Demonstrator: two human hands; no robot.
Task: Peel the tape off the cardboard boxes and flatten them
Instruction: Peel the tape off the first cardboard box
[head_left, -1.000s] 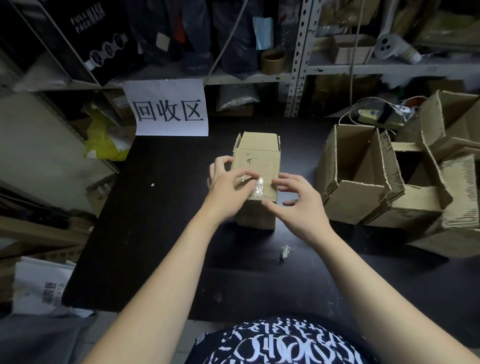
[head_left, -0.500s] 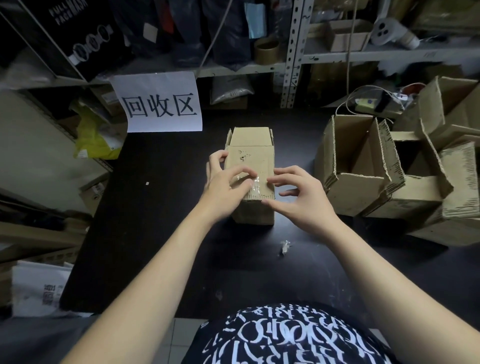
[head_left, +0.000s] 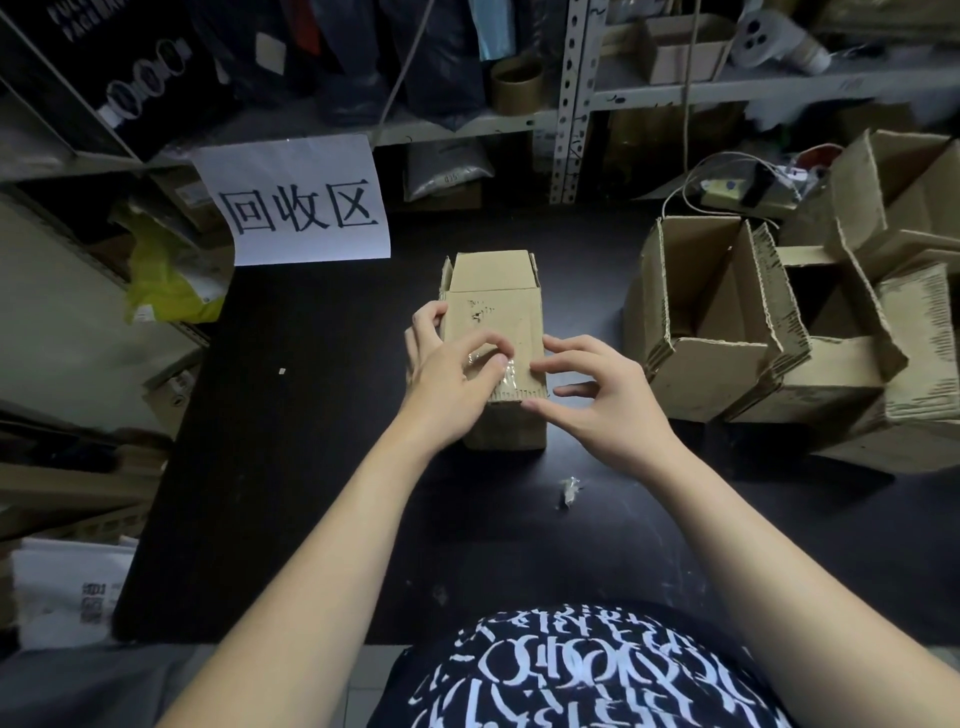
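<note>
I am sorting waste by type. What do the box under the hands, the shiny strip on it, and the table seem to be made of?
Box: brown corrugated cardboard, matte; fluting shows along its torn near edge.
Strip: clear plastic tape, glossy and wrinkled, probably packing tape.
Table: dark, smooth, faintly scuffed top; laminate or painted board, I cannot tell which.

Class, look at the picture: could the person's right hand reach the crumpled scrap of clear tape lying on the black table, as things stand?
Probably yes. The right hand holds nothing, and the crumpled scrap of clear tape lies in the open on the black table, just nearer the person, with nothing between them.
</note>
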